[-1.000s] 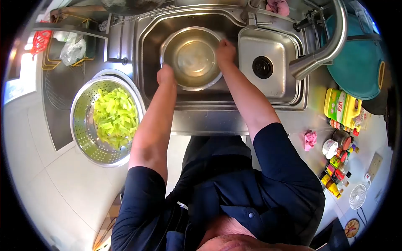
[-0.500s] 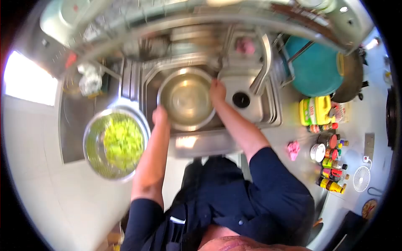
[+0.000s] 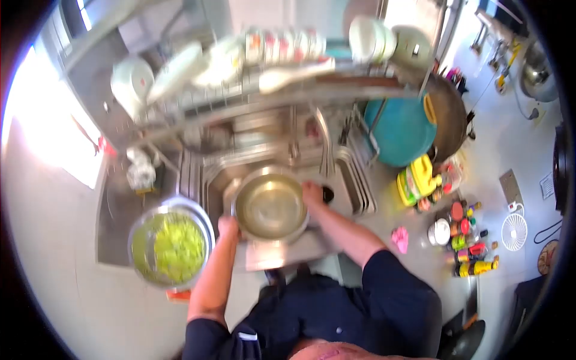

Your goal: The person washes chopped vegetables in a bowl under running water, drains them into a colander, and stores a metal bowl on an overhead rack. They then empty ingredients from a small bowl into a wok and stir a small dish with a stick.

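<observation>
A round metal basin (image 3: 270,173) hangs between my two hands at the front of the steel sink (image 3: 217,183), overlapping its front rim. Clear liquid that looks like water lies in it. My left hand (image 3: 228,227) is closed on the basin's left edge. On the opposite edge my right hand (image 3: 312,194) grips the rim, beside the dark drain of the right bowl. Left of my left forearm, a metal bowl (image 3: 137,249) holds chopped light-green vegetables (image 3: 180,245).
The faucet (image 3: 324,141) rises behind the basin. A dish rack (image 3: 264,102) with bowls and cups spans above the sink. Right of it stand a teal round board (image 3: 402,132), a yellow jug (image 3: 415,182) and several seasoning bottles (image 3: 474,268). A pink cloth (image 3: 400,238) lies on the counter.
Both hands have brought the basin toward my body, from inside the sink to over its front rim. The view has tilted up, showing more of the dish rack.
</observation>
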`<state>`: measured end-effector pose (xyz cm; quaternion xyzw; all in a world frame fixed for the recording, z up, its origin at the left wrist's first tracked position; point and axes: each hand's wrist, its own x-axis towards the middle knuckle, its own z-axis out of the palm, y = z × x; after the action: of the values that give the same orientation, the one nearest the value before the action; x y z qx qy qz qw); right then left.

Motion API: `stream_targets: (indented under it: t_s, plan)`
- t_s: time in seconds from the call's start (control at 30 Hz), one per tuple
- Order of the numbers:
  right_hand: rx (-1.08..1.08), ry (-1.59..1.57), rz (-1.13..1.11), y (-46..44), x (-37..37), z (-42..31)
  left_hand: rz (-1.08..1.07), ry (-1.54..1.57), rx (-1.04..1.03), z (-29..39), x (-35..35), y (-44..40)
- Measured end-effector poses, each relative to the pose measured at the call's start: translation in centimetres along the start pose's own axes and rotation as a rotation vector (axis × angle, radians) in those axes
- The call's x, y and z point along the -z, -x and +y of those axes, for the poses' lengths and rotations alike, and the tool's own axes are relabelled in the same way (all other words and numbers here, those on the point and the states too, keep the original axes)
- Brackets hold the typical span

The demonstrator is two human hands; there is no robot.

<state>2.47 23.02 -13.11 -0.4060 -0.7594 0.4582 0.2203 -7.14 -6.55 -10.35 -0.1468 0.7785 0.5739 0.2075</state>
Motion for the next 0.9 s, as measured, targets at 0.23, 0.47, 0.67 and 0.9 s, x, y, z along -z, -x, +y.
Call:
stream_targets:
  t_s: [0.23,0.47,0.67,0.9]
  plan:
    - [-0.029,-0.182,-0.039,1.6,3.9,4.7,-0.290,0.060,0.063,1.6,0.8,5.2]
    - [-0.222,-0.458,-0.020,9.1,11.1,0.7,-0.520,0.056,0.093,3.4,1.2,10.6]
    - [-0.267,-0.423,0.101,12.6,16.0,-0.7,-0.685,-0.032,0.080,4.9,0.8,13.7]
    - [-0.246,-0.517,0.081,14.6,23.1,-2.9,-0.902,-0.003,-0.034,8.3,1.2,17.0]
